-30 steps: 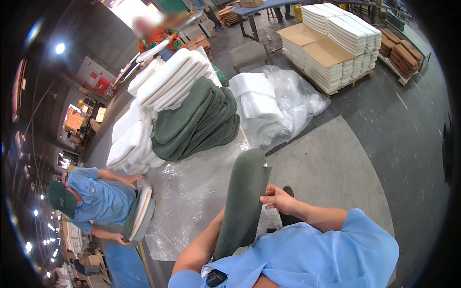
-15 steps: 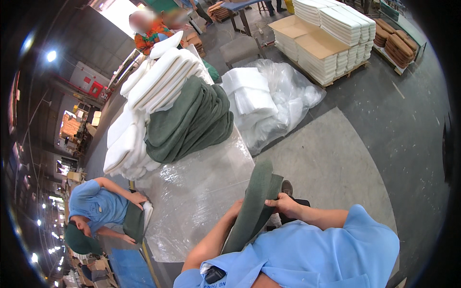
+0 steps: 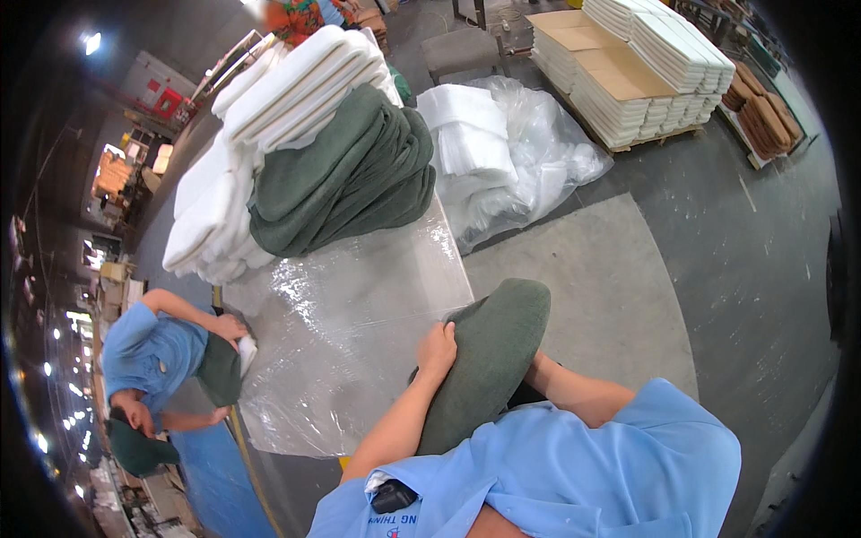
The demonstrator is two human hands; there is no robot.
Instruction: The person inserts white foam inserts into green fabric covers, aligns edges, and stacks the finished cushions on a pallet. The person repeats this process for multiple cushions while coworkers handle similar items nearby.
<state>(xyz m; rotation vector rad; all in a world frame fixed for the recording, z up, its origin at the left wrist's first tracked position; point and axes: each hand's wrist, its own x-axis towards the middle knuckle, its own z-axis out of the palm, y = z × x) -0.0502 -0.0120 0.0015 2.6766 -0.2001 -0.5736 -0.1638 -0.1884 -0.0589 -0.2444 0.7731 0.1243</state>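
Observation:
Against my front, tilted up over the near edge of the table, is a dark green fabric cushion cover (image 3: 489, 359). Its broad face is turned up; whether a pad fills it I cannot tell. My left hand (image 3: 437, 350) has its fingers closed round the cover's left edge. On the other side, my right hand (image 3: 541, 366) reaches behind the cover, which hides its fingers. Beyond them on the table lies a heap of similar green covers (image 3: 345, 179), beside stacked white pads (image 3: 300, 85).
Clear plastic film covers the table (image 3: 332, 332). At its left edge a co-worker (image 3: 157, 354) in blue handles a green cover with white material showing. A plastic bag (image 3: 560, 148) of white sheets lies right of the table; farther back stands a pallet of stacked white pads (image 3: 619, 108).
The cover has turned from edge-on to show its broad face. My right hand has gone from its visible edge to behind it. The view has shifted, moving the table up and left.

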